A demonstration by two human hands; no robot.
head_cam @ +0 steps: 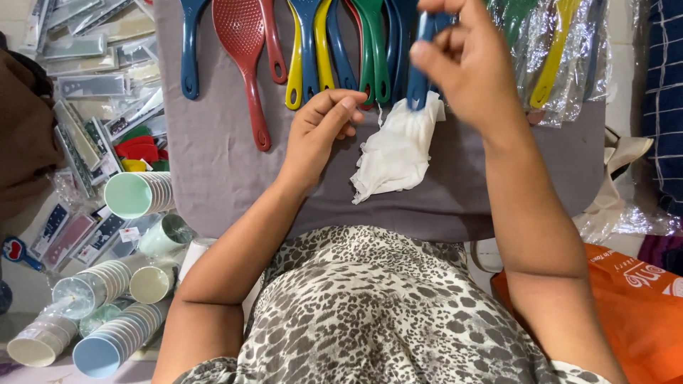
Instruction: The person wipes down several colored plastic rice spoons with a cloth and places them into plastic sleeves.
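Observation:
My right hand (462,60) is raised over the grey cloth-covered surface (213,163), its fingers closed around the handle of a blue plastic utensil (420,78). A crumpled white cloth (397,153) hangs from that handle's lower end onto the grey surface. My left hand (324,124) rests on the surface just left of the cloth, fingers curled loosely, fingertips close to the cloth and empty. A row of plastic utensils lies above: a red slotted paddle (245,50), blue, yellow (295,64) and green (373,50) handles.
Wrapped utensils in clear plastic (562,57) lie at the upper right. Stacks of pastel cups (135,193) and a blue stack (114,345) sit on the floor at left, beside flat packaged items (85,85). An orange bag (640,299) is at lower right.

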